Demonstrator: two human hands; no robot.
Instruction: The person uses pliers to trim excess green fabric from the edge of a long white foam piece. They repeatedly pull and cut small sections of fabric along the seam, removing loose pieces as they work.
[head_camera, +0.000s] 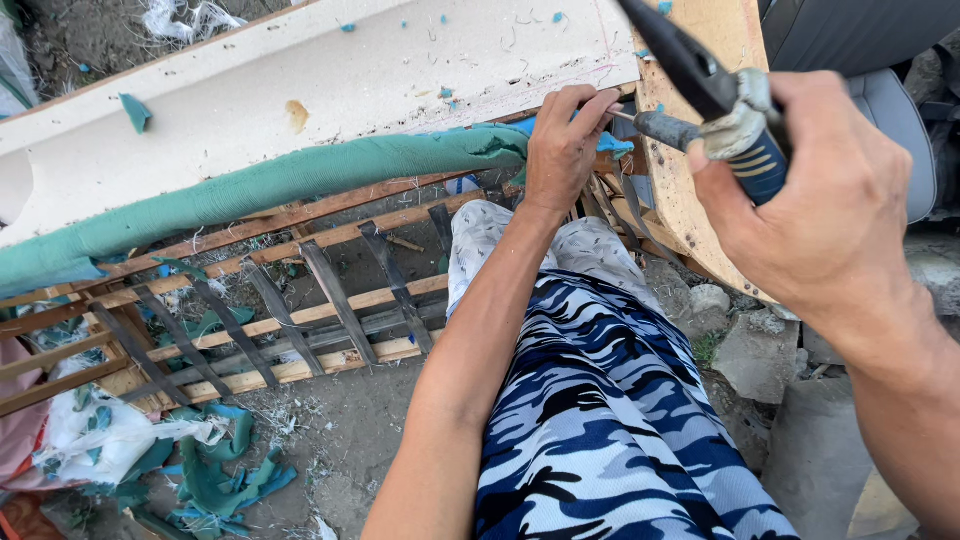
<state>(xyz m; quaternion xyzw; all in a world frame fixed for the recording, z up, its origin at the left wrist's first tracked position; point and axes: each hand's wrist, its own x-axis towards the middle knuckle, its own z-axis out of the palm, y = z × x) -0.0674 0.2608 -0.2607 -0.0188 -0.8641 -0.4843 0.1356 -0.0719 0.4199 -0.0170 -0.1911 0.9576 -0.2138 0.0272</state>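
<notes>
My left hand (563, 145) reaches forward and pinches something small against the edge of a white board (300, 90), beside a green padded roll (250, 190). Close to the camera, my right hand (815, 200) grips pliers (700, 75) with a blue handle and dark jaws, together with a second dark metal tool whose tip points toward my left fingers. A plywood panel (690, 180) stands behind the pliers. My blue camouflage shorts (600, 420) fill the lower middle.
A wooden slat frame with dark webbing straps (260, 320) lies on the dirt ground below the board. Torn green fabric scraps (220, 480) and white stuffing lie at lower left. Stones (760, 350) are at right, a grey seat cushion (900, 130) at upper right.
</notes>
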